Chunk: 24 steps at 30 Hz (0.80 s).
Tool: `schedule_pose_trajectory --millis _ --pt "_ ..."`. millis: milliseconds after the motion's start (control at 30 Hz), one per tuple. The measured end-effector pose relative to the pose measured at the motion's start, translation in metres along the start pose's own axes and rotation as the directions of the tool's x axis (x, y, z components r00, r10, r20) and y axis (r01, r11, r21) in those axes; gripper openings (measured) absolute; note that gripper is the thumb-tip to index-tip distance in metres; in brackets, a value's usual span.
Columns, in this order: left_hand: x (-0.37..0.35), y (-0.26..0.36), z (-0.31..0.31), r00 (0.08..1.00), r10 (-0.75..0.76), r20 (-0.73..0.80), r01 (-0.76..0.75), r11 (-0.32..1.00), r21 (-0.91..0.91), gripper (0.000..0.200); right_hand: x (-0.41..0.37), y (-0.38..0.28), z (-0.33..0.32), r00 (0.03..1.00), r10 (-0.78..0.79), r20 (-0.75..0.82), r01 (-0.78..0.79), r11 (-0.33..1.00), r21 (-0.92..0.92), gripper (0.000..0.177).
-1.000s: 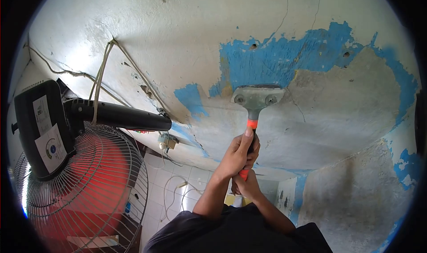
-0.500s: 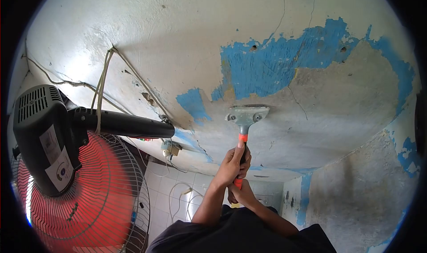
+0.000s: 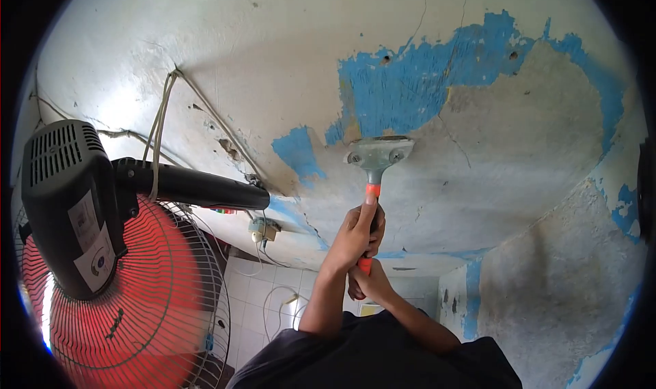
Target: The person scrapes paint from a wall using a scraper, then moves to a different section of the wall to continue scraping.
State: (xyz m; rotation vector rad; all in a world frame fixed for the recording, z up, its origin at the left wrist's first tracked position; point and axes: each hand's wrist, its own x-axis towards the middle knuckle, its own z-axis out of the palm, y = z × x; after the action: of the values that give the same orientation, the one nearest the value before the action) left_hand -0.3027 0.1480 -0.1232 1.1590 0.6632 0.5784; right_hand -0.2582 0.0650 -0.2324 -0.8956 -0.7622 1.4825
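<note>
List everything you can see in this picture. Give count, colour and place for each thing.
scraper: one, grey head with orange handle, blade against the ceiling
ceiling: one, white with blue patches and bare grey plaster, across the top
fan: one, black motor housing, red blades, wire guard, left
cables: several, pale, along the ceiling, upper left
tiled wall: one, white, lower middle
shirt: one, dark, bottom
left hand: one, upper on the scraper handle, fingers closed
right hand: one, lower on the handle, fingers closed
</note>
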Motion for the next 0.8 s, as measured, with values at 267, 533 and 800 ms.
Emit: schedule_pose_trajectory --millis 267,533,800 --pt "0.002 0.008 -0.001 1.0 0.024 0.002 -0.024 0.999 0.044 0.054 -0.001 0.001 0.002 0.999 0.031 -0.032 -0.031 0.999 0.022 0.037" --pt "-0.004 -0.006 -0.012 0.998 -0.044 -0.049 0.044 0.999 -0.012 0.056 0.001 0.014 0.008 0.998 0.051 0.024 -0.051 0.999 0.009 0.035" --pt "-0.006 -0.003 -0.014 0.998 -0.041 -0.047 0.044 0.997 0.062 0.057 0.003 0.016 0.013 1.0 -0.003 -0.008 0.002 1.0 -0.016 0.034"
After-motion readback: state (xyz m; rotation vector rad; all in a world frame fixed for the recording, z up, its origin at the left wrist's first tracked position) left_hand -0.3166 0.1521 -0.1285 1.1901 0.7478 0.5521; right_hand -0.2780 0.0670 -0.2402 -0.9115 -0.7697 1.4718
